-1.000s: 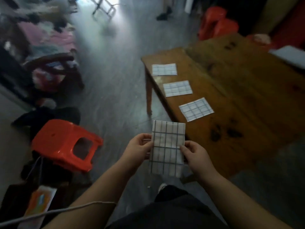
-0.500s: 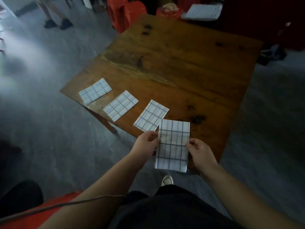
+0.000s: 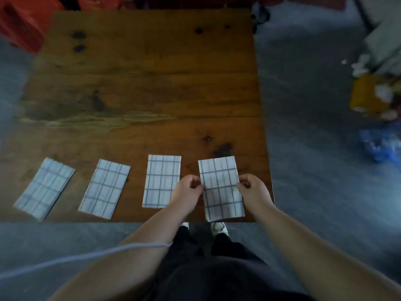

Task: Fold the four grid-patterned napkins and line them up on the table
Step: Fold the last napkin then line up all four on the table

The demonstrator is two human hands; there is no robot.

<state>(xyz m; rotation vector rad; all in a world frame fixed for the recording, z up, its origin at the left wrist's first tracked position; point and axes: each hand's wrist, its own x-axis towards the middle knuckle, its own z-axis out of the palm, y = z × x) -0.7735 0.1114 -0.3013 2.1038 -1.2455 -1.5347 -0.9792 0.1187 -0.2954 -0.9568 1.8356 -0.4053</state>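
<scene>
Three folded grid-patterned napkins lie in a row along the near edge of the wooden table (image 3: 152, 83): the left napkin (image 3: 44, 188), the second napkin (image 3: 104, 188) and the third napkin (image 3: 161, 181). A fourth folded napkin (image 3: 220, 187) is at the right end of the row, over the table's near right corner. My left hand (image 3: 186, 193) pinches its left edge and my right hand (image 3: 253, 191) pinches its right edge. I cannot tell whether it rests flat on the wood.
Red plastic stools (image 3: 23, 20) stand beyond the table's far left corner. A yellow box (image 3: 368, 94) and blue clutter (image 3: 379, 144) sit on the grey floor at the right. A white cable (image 3: 86, 256) crosses my left arm. My shoes (image 3: 218, 227) show below the table edge.
The view has swung to face the table squarely. The napkin in my hands has moved from in front of the table edge to the right end of the row.
</scene>
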